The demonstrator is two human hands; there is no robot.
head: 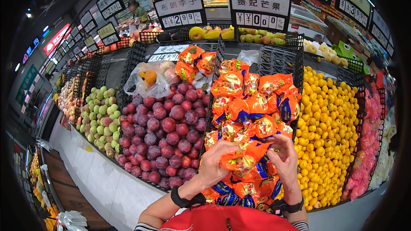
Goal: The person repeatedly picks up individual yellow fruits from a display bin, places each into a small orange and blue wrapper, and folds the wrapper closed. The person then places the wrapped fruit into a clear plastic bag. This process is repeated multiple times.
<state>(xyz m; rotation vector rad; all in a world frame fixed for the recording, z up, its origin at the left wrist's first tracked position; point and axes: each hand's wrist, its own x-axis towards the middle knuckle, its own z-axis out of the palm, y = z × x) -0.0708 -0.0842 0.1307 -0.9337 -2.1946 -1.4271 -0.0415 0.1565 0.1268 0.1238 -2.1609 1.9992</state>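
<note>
My left hand (218, 160) holds one fruit package in an orange plastic wrapper (245, 160) with gold and blue printing. On the package's other side, my right hand (286, 158) is bent, its thumb and fingertips close to the wrapper's pointed end. Whether those fingers pinch the plastic is unclear. Beneath both hands lies a heap of similar orange wrapped packages (237, 110), in a bin with black mesh dividers. The fruit inside the wrappers is hidden.
Red-purple plums (171, 131) fill the bin on the left, with a clear plastic bag of fruit (149, 78) on top. Small yellow fruits (324, 134) are heaped to the right. Black plastic mesh dividers (297, 70) separate the bins. Price signs (260, 8) hang beyond.
</note>
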